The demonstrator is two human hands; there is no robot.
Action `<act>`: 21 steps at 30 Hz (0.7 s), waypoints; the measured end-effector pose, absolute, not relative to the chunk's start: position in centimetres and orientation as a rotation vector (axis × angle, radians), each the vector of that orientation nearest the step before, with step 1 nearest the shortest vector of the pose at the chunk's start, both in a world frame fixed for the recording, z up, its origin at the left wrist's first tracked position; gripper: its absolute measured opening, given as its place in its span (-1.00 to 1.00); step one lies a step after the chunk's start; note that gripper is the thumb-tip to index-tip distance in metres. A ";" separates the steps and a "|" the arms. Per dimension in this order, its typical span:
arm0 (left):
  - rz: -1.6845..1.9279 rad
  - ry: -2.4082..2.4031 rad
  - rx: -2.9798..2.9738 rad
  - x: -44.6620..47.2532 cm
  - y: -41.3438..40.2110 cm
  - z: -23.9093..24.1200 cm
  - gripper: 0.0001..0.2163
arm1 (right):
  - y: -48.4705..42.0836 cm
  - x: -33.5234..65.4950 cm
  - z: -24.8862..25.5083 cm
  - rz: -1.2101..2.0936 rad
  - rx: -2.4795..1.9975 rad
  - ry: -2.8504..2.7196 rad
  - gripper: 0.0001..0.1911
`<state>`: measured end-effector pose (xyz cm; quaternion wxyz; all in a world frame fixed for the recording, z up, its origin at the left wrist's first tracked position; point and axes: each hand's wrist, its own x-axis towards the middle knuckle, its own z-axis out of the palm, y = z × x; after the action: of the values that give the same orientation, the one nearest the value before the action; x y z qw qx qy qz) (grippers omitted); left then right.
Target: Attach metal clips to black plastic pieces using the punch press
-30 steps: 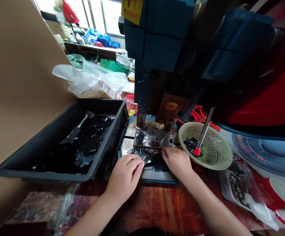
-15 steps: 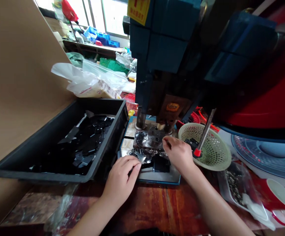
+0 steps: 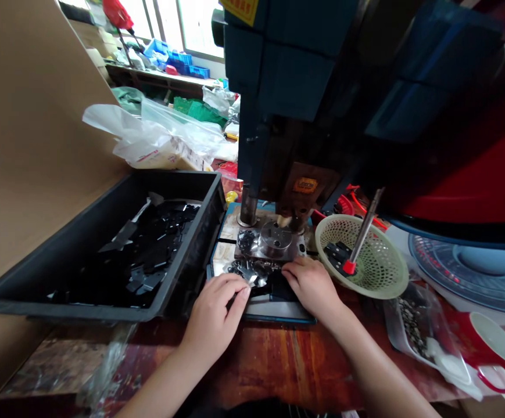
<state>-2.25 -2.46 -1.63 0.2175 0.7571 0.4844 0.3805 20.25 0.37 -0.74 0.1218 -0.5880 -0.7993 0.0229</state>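
Note:
My left hand (image 3: 219, 305) rests at the front left of the press bed, thumb and fingertips pressed together; what they pinch, if anything, is hidden. Close to its thumb lie shiny metal scraps (image 3: 252, 271) and a thin dark strip. My right hand (image 3: 315, 287) is closed, with thumb and fingers down on a black flat piece (image 3: 279, 287) at the front of the bed. Behind both hands stands the steel die (image 3: 276, 239), a round block on a plate, beneath the upper tool of the blue press (image 3: 278, 75).
A black bin (image 3: 156, 310) of dark flat pieces stands left. To the right are a pale green basket (image 3: 383, 278) with black parts and a red-tipped metal rod (image 3: 365, 229), a clear tray (image 3: 409, 331) of small parts, and a red mug (image 3: 474, 342). Cardboard (image 3: 29, 116) rises at far left.
My right hand has come down and toward me, from beside the die to the black flat piece. My left hand has stayed in place. The camera view has shifted slightly.

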 end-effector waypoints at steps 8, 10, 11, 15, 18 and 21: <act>0.996 1.311 1.605 -1.9 -2.1 -1.4 -0.78 | 3.0 19.4 1.1 0.073 -1.554 -1.943 -0.79; 1.008 1.267 1.366 -1.5 -1.8 -1.1 -0.77 | 4.8 19.1 1.3 0.097 -1.560 -1.930 -0.80; 1.016 1.253 1.250 -1.3 -1.6 -0.9 -0.76 | 5.6 18.9 1.4 0.115 -1.575 -1.925 -0.81; 1.010 1.206 0.933 -1.0 -1.0 -0.2 -0.72 | 7.5 18.6 1.1 0.175 -1.609 -1.884 -0.87; 1.011 1.161 0.816 -0.9 -0.8 0.0 -0.70 | 7.6 18.5 0.9 0.242 -1.592 -1.836 -0.88; 1.022 1.133 0.739 -0.7 -0.8 0.1 -0.70 | 7.8 18.6 0.8 0.339 -1.562 -1.804 -0.87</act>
<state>-0.74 -0.80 0.09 0.6616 0.3270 0.5010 0.4520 18.55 7.77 0.76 0.3575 -0.6051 -0.6991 0.1315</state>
